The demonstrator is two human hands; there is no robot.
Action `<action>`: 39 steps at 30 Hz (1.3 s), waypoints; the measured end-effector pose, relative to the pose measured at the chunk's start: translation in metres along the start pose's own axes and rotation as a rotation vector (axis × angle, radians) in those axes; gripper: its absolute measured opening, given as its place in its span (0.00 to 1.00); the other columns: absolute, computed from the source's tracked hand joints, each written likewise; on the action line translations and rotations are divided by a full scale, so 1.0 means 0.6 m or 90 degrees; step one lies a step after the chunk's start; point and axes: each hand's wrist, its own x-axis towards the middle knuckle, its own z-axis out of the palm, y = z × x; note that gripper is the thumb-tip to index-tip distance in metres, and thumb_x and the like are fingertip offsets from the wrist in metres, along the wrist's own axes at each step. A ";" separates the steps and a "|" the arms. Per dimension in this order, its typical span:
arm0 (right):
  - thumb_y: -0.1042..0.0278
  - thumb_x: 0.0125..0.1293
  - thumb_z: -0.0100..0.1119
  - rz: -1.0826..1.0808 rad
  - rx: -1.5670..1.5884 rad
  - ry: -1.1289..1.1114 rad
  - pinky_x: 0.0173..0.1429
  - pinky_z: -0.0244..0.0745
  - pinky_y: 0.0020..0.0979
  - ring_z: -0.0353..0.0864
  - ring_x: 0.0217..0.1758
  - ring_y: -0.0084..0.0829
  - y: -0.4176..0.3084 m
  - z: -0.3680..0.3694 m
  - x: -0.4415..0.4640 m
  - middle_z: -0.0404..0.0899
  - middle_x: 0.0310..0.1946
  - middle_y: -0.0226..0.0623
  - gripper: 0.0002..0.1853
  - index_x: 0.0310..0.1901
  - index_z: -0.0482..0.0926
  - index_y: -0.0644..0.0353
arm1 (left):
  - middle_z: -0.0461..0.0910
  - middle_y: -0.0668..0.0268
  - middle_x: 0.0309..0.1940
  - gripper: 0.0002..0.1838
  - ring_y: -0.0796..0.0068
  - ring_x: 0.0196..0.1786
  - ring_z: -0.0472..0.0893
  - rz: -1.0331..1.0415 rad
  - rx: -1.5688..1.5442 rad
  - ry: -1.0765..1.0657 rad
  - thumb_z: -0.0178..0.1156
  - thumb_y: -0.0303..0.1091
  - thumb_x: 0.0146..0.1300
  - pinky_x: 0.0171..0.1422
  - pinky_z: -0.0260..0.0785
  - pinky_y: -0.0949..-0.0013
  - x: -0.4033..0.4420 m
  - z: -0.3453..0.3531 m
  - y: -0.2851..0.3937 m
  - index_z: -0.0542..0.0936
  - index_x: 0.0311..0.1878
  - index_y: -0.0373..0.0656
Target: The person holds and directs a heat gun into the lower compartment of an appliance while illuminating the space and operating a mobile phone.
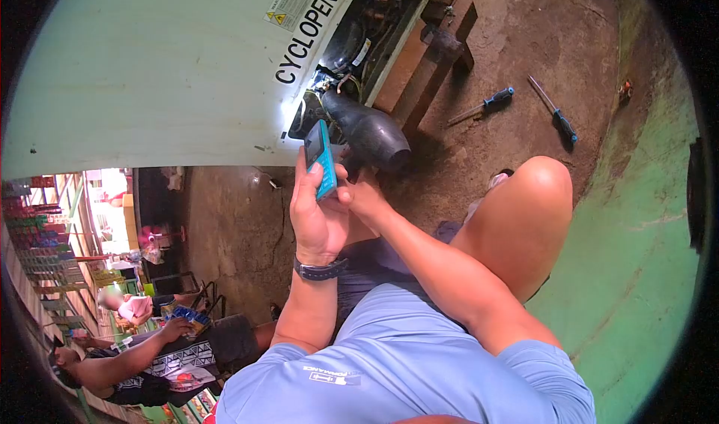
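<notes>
A teal keypad phone (325, 171) is gripped in my left hand (313, 218), its top end toward a lit opening in the pale green appliance panel (187, 64). A bright light shines at that opening, beside wires and dark parts. My right hand (365, 195) is just right of the left one, below a black rounded part (371, 133) that sticks out of the opening. The fingers of my right hand are partly hidden, so what they hold, if anything, does not show. A dark watch is on my left wrist.
Two blue-handled screwdrivers (498, 100) (563, 124) lie on the brown floor (524, 27). A rusty metal frame (427, 64) stands along the panel's edge. A green wall (636, 259) rises at right. At lower left a person (142, 360) sits, with another person (133, 306) beyond.
</notes>
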 end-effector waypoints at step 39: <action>0.64 0.66 0.62 -0.194 -0.450 0.164 0.61 0.76 0.44 0.81 0.61 0.53 -0.024 0.009 0.019 0.83 0.51 0.59 0.24 0.60 0.76 0.67 | 0.81 0.64 0.39 0.17 0.77 0.28 0.75 -0.026 -0.098 -0.028 0.53 0.39 0.75 0.34 0.67 0.71 -0.001 0.009 0.033 0.73 0.63 0.45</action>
